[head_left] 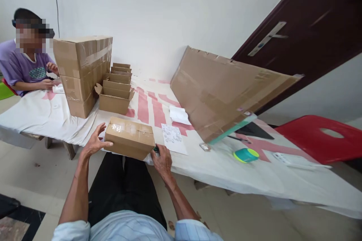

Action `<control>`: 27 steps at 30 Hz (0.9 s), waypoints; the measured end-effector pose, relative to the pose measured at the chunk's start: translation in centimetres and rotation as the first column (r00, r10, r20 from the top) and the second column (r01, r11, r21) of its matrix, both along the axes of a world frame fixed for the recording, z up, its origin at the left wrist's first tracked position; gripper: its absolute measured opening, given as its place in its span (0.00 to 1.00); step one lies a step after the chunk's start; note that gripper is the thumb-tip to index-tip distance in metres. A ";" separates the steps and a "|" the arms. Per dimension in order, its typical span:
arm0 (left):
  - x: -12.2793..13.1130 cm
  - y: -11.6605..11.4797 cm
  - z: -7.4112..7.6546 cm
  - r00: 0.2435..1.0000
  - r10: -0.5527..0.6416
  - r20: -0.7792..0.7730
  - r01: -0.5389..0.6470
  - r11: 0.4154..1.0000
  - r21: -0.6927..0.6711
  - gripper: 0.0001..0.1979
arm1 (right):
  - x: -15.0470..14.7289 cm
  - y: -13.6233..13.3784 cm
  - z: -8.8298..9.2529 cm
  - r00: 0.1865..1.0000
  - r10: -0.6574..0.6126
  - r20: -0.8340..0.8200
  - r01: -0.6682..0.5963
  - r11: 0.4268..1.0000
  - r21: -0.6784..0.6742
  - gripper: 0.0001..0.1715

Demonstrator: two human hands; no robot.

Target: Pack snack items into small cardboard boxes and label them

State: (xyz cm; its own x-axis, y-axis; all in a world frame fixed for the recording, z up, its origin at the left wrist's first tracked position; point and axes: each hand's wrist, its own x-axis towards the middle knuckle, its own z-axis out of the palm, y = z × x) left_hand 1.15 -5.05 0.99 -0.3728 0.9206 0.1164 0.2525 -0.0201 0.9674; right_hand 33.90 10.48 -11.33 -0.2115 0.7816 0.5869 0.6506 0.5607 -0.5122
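Observation:
A closed cardboard box (128, 141) with clear tape on its top lies at the table's front edge, right before me. At its left end my left hand (95, 142) is open, thumb and fingers spread, the thumb tip at the box's side. My right hand (163, 161) is closed at the box's right end around a small dark-green object (155, 149), mostly hidden by the fingers; its kind cannot be made out. Beside the box on the right lies a printed paper sheet (174, 138). Behind it stands a row of open cardboard boxes (114, 103).
Taped boxes (82, 71) are stacked at left; a person (31, 60) sits beyond them. A large cardboard sheet (223, 90) leans at right. Near it are a teal-and-yellow tape roll (245, 155), folded white paper (179, 115) and a red chair (319, 135). White cloth (203, 167) covers the table.

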 end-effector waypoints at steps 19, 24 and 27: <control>4.1 0.2 0.9 0.978 -0.108 -0.177 0.144 0.969 0.203 0.59 | 1.7 -0.2 -0.8 0.993 -0.055 0.102 0.067 0.990 -0.123 0.16; 4.9 0.1 1.5 0.966 -0.039 -0.255 0.104 0.963 0.248 0.56 | 1.8 -0.2 -0.8 0.995 -0.032 0.094 0.042 0.994 -0.100 0.20; 5.1 0.0 1.8 0.957 -0.027 -0.289 0.109 0.956 0.271 0.55 | 1.8 -0.1 -0.8 0.996 -0.027 0.083 0.033 0.996 -0.081 0.21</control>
State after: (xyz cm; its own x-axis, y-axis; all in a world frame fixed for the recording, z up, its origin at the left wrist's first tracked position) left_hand 6.21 -5.00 2.79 -0.2246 0.8566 0.4645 0.4999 -0.3078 0.8095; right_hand 35.70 10.37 -12.18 -0.2318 0.8332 0.5020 0.7080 0.4984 -0.5003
